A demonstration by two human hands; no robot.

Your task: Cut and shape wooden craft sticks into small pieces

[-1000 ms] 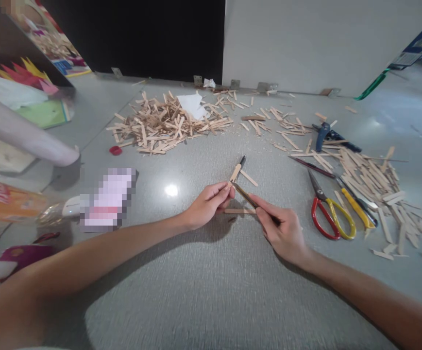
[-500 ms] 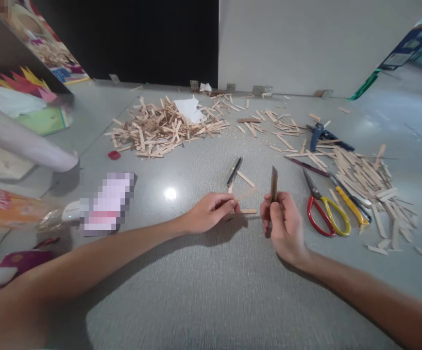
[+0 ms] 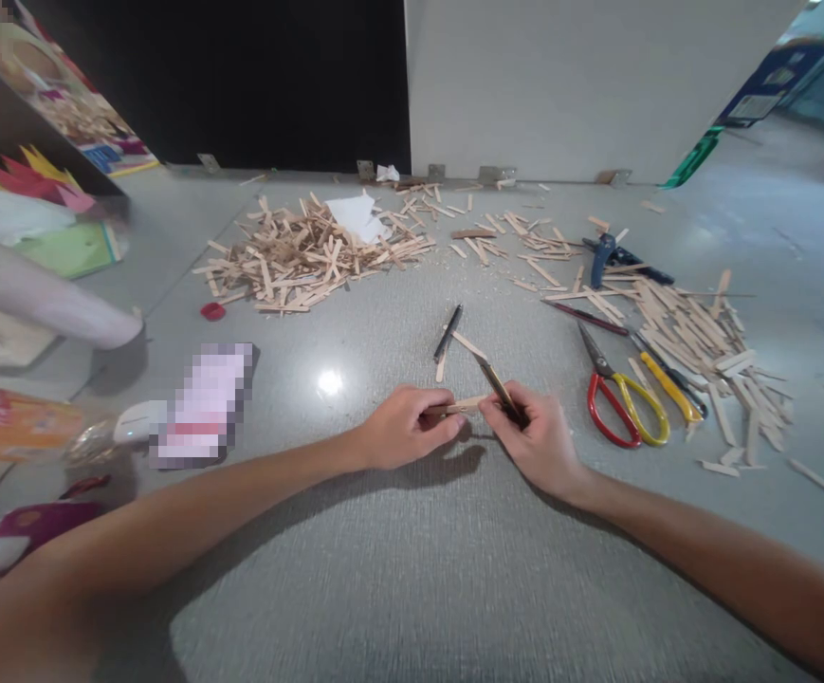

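Observation:
My left hand (image 3: 403,429) is closed on a flat wooden craft stick (image 3: 466,405), held level above the table between thumb and fingers. A slim cutter knife (image 3: 500,385) lies in the grip of my right hand (image 3: 545,444), its blade end slanting up and to the left. My right fingertips meet the stick's right end; whether they pinch it too, I cannot tell. Just beyond both hands lies a black pen (image 3: 448,332) across a loose craft stick. Another loose stick (image 3: 465,342) reaches toward the knife's tip.
Red-and-yellow-handled scissors (image 3: 619,403), a yellow-handled tool (image 3: 671,384) and spread wooden sticks (image 3: 692,327) lie at right. A blue tool (image 3: 602,260) sits behind them. Farther back is a large stick pile (image 3: 298,256). A phone (image 3: 205,408) lies left, beneath an upright panel's (image 3: 560,85) reach.
My right hand has moved left to meet the craft stick at my left hand. The cutter knife has tipped from upright to slanting left. The view has shifted slightly right.

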